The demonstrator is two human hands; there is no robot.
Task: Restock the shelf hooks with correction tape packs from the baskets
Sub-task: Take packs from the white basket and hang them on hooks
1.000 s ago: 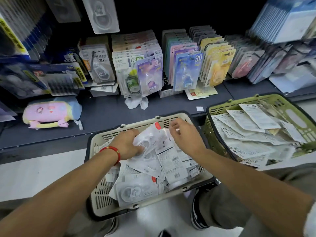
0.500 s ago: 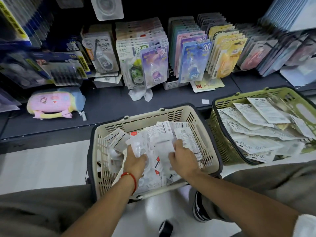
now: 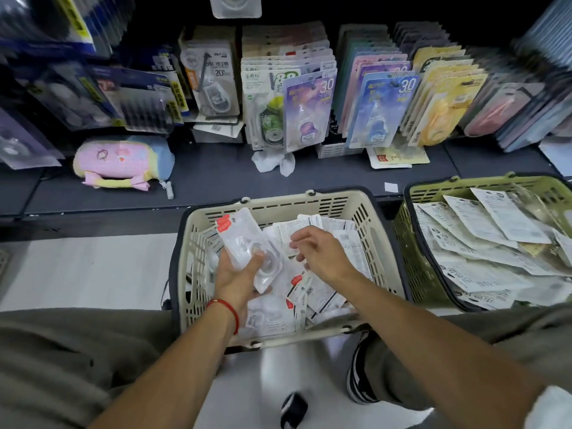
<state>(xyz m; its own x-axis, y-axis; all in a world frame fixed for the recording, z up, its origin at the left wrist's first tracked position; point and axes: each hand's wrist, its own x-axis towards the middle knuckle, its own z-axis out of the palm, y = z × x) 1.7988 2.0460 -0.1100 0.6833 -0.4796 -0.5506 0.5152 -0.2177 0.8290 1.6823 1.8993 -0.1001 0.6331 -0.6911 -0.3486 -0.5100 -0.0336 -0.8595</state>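
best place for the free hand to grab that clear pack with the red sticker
Pinch the clear pack by its flat upper card edge near the red sticker, coming from the right. The left hand already grips the bulging lower blister, and the top juts free toward the right hand.

Left hand (image 3: 240, 275) gripping clear correction tape packs (image 3: 247, 243) over beige basket (image 3: 309, 203). Right hand (image 3: 322, 253) hovering beside, fingers loosely curled. Green basket (image 3: 439, 185) just right.

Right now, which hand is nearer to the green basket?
Right. The right hand hovers over the beige basket, on the side next to the green basket. The left hand, gripping clear packs, is farther away.
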